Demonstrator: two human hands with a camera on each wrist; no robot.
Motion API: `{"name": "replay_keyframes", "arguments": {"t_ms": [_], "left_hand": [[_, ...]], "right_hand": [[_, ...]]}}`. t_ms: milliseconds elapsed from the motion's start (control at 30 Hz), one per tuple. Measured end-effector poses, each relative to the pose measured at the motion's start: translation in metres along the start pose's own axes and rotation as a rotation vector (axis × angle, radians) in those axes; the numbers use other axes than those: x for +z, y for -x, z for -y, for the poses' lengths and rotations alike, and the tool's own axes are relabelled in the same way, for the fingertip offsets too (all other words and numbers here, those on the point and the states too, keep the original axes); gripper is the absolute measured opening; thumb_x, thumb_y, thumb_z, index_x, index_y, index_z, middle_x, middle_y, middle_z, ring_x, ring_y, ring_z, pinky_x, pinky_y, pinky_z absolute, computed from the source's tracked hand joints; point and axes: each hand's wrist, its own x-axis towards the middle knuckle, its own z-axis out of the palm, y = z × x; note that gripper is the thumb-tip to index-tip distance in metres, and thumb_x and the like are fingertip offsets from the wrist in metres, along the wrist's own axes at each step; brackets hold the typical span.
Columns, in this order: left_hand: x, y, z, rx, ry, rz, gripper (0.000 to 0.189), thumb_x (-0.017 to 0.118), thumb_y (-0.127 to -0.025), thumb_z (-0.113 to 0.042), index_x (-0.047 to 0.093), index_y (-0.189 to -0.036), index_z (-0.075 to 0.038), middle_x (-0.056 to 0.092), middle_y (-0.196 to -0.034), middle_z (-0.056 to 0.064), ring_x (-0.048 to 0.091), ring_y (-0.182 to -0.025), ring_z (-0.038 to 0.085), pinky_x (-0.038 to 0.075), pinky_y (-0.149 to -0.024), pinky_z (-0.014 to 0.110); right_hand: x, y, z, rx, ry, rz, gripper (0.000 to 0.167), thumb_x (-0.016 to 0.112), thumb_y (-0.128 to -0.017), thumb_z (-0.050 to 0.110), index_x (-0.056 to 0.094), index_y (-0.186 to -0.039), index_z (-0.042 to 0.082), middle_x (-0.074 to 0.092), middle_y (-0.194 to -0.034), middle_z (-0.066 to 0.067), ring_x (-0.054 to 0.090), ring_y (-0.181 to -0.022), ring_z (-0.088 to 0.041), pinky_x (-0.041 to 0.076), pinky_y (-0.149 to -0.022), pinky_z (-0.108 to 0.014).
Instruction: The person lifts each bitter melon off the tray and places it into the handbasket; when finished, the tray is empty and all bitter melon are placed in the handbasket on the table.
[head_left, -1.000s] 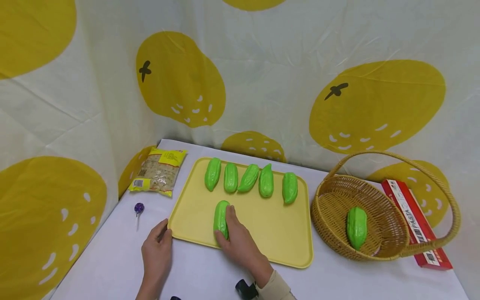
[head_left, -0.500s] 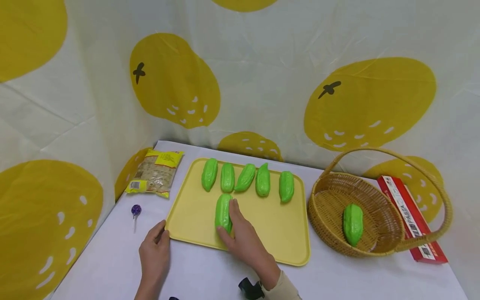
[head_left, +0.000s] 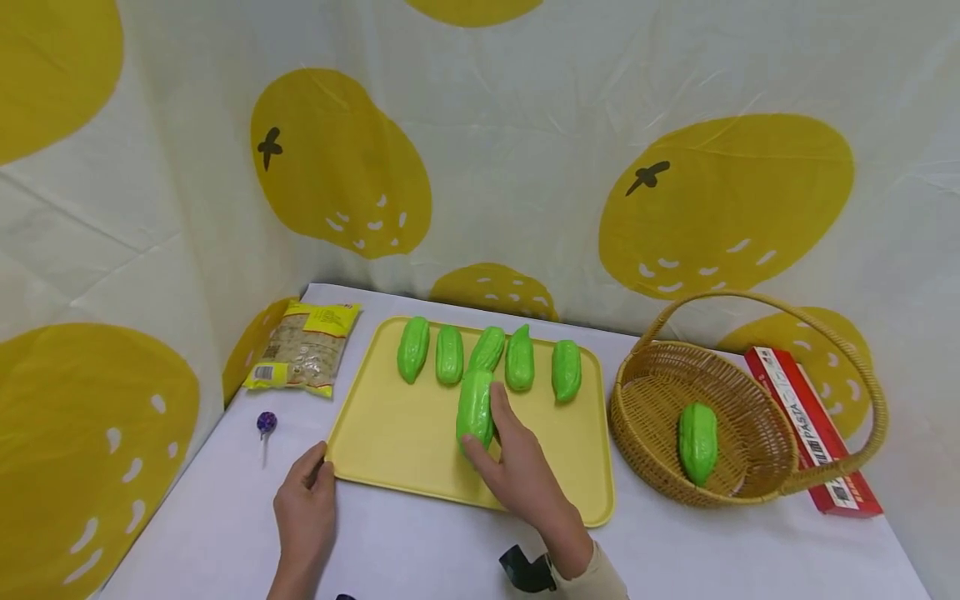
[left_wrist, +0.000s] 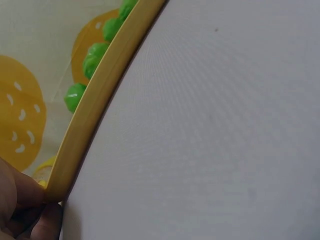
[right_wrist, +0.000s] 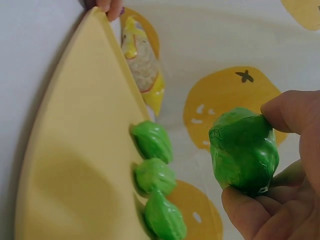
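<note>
In the head view, my right hand (head_left: 525,471) grips a glossy, ridged green gourd (head_left: 475,408) between thumb and fingers. The right wrist view shows that gourd (right_wrist: 242,150) above the yellow tray's surface, end toward the camera. My left hand (head_left: 306,504) pinches the front left corner of the yellow tray (head_left: 397,433); the left wrist view shows thumb and finger at the tray's rim (left_wrist: 95,110). Along the tray's back edge lie several similar green gourds (head_left: 566,371) in a row, one partly hidden behind the held gourd.
Right of the tray stands a wicker basket (head_left: 630,425) with a tall handle and one green gourd (head_left: 697,443) inside. Behind it lies a red pasta box (head_left: 847,479). At left are a yellow bag of grain-like food (head_left: 303,346) and a purple lollipop (head_left: 266,423).
My right hand has lifted the gourd off the tray and carried it right and away from me. My left hand has stayed at the tray's corner. The head view has shifted slightly.
</note>
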Motion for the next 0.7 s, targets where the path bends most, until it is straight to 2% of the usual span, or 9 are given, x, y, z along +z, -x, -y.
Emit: {"name": "replay_keyframes", "arguments": {"t_ms": [200, 433, 700], "left_hand": [[0.0, 0.001, -0.001, -0.003, 0.017, -0.005, 0.04, 0.054, -0.1, -0.003, 0.059, -0.14, 0.002, 0.06, -0.143, 0.022, 0.056, -0.135, 0.036, 0.049, -0.111, 0.051], [0.0, 0.002, -0.002, -0.039, 0.016, 0.028, 0.042, 0.052, -0.102, -0.003, 0.055, -0.143, 0.002, 0.057, -0.146, 0.023, 0.054, -0.137, 0.038, 0.05, -0.112, 0.051], [0.001, 0.0, 0.0, -0.017, 0.003, 0.007, 0.04, 0.053, -0.101, -0.002, 0.057, -0.141, 0.002, 0.059, -0.144, 0.022, 0.056, -0.136, 0.037, 0.051, -0.108, 0.048]], "right_hand": [[-0.013, 0.001, 0.006, -0.029, -0.034, -0.02, 0.083, 0.064, -0.101, 0.024, 0.013, -0.161, -0.001, 0.013, -0.17, -0.016, 0.02, -0.156, -0.024, 0.036, -0.123, -0.042], [-0.028, 0.006, 0.009, -0.048, -0.069, -0.061, 0.084, 0.063, -0.102, 0.025, 0.011, -0.161, -0.002, 0.012, -0.17, -0.017, 0.023, -0.155, -0.027, 0.04, -0.119, -0.044], [-0.046, 0.011, 0.007, -0.08, -0.046, -0.131, 0.081, 0.062, -0.103, 0.021, 0.01, -0.161, -0.003, 0.014, -0.169, -0.023, 0.028, -0.152, -0.034, 0.043, -0.115, -0.047]]}}
